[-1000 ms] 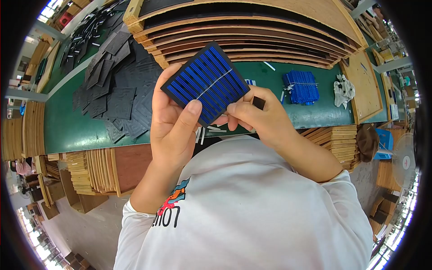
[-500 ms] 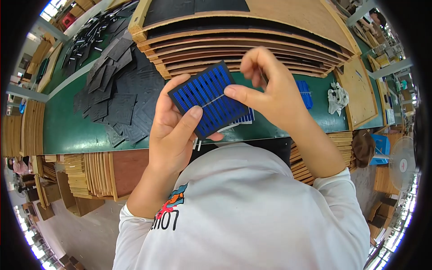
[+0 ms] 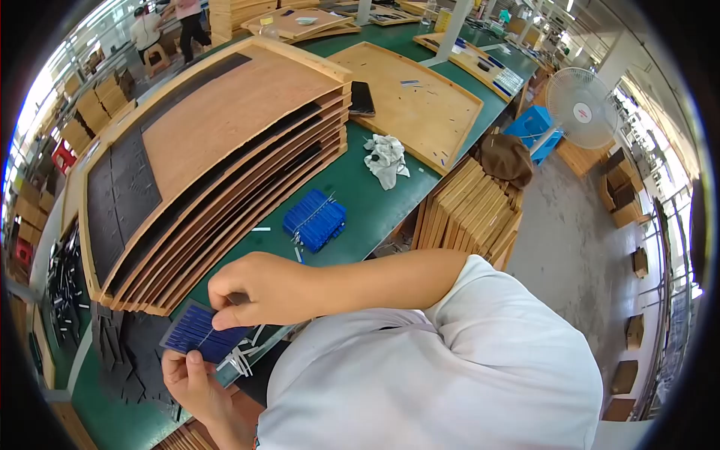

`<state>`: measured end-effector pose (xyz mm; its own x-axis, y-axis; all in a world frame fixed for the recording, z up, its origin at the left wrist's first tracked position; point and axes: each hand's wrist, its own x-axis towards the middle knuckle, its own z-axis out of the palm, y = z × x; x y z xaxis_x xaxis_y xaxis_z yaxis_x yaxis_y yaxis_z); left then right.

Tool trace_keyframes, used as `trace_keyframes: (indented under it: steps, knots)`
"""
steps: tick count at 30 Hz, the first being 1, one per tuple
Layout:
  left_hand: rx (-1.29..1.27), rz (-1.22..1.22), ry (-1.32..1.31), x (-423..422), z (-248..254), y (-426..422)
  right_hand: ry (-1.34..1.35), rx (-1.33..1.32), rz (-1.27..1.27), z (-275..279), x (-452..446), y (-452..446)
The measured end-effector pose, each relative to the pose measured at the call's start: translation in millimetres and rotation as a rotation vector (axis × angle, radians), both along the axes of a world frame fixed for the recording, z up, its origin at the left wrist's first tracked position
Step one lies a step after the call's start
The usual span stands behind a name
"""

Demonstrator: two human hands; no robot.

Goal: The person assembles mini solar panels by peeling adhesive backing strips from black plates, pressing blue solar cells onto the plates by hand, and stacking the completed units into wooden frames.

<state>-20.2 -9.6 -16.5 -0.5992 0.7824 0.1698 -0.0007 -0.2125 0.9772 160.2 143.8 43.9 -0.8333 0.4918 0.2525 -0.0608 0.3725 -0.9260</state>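
1. Grip of the left hand (image 3: 196, 386) is clamped on the striped blue panel (image 3: 187, 330), thumb on its face near the lower edge. Steady support from behind would seem to suit such a flat piece, with light thumb pressure.
2. Held near the tabletop's (image 3: 375, 214) front edge, the panel lies tilted between the person's hands. A slight turn towards the eyes could make its thin lines easier to check.
3. Bent fingers of the right hand (image 3: 270, 289) arch over the panel's upper right part, thumb tip at its surface. Whether that grip pinches anything cannot be told. Small, gentle fingertip movements would be wise, since a hard push might flex or mark the face.
4. Loose white strips (image 3: 240, 360) lie just beside the panel; sleeves and fingers are best held clear of them.
5. Dark sheets (image 3: 131, 360) spread nearby, close to the stacked wooden trays (image 3: 225, 112). Care is needed against knocking a panel corner there.
6. Farther out lie a blue stack (image 3: 316, 219) and a crumpled cloth (image 3: 387, 161).
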Motion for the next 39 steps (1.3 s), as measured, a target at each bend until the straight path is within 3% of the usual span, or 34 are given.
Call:
trace_keyframes:
  steps: [3, 5, 6, 9, 10, 12, 13, 14, 16, 17, 18, 19, 21, 28, 31, 33, 35, 38, 39]
  knots:
    - [-0.029, 0.051, 0.017, 3, 3, 7, -0.126, 0.004, 0.088, 5, 9, 6]
    - [0.001, -0.059, 0.305, -1, 16, 8, -0.207, -0.005, 0.276, 13, 17, 25]
    - [0.072, -0.111, 0.383, 1, 29, 10, -0.368, -0.263, 0.417, 19, 16, 34]
    - [0.154, -0.255, 0.661, -7, 57, 19, -0.474, -0.437, 0.662, 24, 8, 45]
    - [0.142, -0.22, 0.669, -13, 62, 21, -0.501, -0.422, 0.68, 30, 5, 48]
    - [0.229, -0.377, 0.915, -24, 68, 25, -0.53, -0.402, 0.71, 51, -1, 52]
    - [0.222, -0.308, 1.034, -21, 76, 27, -0.581, -0.162, 0.657, 66, -4, 59]
    - [0.195, -0.254, 0.974, -20, 77, 27, -0.623, 0.079, 0.594, 80, -7, 68]
    - [0.168, -0.188, 0.918, -26, 71, 25, -0.465, 0.122, 0.342, 109, -15, 96]
    - [0.179, -0.186, 0.721, -35, 59, 25, -0.352, 0.478, 0.044, 112, -38, 152]
    - [0.194, -0.192, 0.518, -39, 48, 23, -0.34, 0.644, 0.005, 108, -55, 190]
    - [0.194, -0.183, 0.52, -40, 43, 22, -0.378, 0.749, -0.032, 101, -67, 218]
    - [0.128, -0.21, 0.263, -40, 35, 20, -0.439, 0.75, -0.111, 89, -89, 252]
    - [0.126, -0.123, 0.127, -67, 17, 2, -0.615, 0.626, 0.071, 82, -127, 293]
    - [0.078, -0.126, 0.134, -76, 21, -1, -0.468, 0.637, 0.089, 72, -125, 303]
    - [0.113, -0.059, 0.243, -88, 45, 0, -0.28, 0.702, -0.08, 75, -125, 286]
    - [0.151, 0.108, 0.658, -105, 88, -11, -0.055, 0.55, -0.171, 122, -113, 210]
    - [0.444, 0.443, 1.155, -92, 187, -34, 0.306, 0.753, -0.192, 178, -59, 106]
    - [0.607, 0.58, 1.251, -81, 214, -36, 0.371, 0.93, -0.363, 194, -40, 69]
